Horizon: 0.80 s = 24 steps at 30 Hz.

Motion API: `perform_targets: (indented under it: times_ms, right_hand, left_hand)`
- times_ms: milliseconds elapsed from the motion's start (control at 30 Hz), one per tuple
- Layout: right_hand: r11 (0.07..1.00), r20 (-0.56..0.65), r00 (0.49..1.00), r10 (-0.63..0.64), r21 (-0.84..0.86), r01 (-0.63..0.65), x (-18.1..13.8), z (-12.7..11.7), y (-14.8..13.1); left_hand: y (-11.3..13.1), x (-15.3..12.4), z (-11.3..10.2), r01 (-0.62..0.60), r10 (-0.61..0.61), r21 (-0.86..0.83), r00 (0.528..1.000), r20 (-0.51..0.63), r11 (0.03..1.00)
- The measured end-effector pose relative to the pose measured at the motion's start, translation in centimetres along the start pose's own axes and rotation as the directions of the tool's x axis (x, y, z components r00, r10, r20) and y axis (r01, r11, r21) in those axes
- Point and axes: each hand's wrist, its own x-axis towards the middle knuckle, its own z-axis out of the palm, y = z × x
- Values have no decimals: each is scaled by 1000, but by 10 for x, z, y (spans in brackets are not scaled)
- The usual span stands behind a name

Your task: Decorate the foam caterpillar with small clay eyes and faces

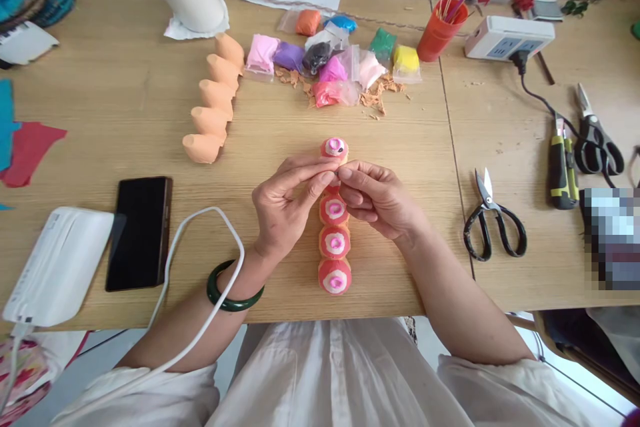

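A row of orange cups decorated with pink and white clay rings (335, 242) lies on the wooden table (125, 113) in front of me. My left hand (283, 203) and my right hand (377, 197) meet above the row's upper part, fingertips pinched together on something too small to make out. The farthest cup (335, 147) has a dark dot at its centre. A green bangle (231, 287) sits on my left wrist.
A plain orange cup row (213, 110) lies at left. Bags of coloured clay (333, 57), an orange cup of sticks (440, 30) and a power strip (507, 37) stand behind. Black scissors (493, 220), a utility knife (560, 167), a phone (139, 232) and a white charger (57, 267) flank me.
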Motion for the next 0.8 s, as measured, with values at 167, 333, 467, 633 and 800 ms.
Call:
perform_targets:
  times_ms: [167,333,467,633,800]
  right_hand:
    - [999,-24,1000,-18,-27,17,0,1,0]
    - [999,-1,1000,-24,-31,24,1,0,1]
    - [999,4,1000,-19,-31,19,1,-1,1]
    - [999,-2,1000,-3,-35,3,0,-1,1]
    - [999,-26,1000,-1,-50,-1,-1,0,1]
  left_hand:
    - [0,0,0,39,-38,20,999,-31,999]
    - [2,0,0,33,-33,-28,999,-11,999]
    - [3,1,1,88,-85,-51,995,59,995]
    - [0,1,0,-13,12,32,999,53,999]
    - [-1,1,0,25,-25,-3,997,-77,1000]
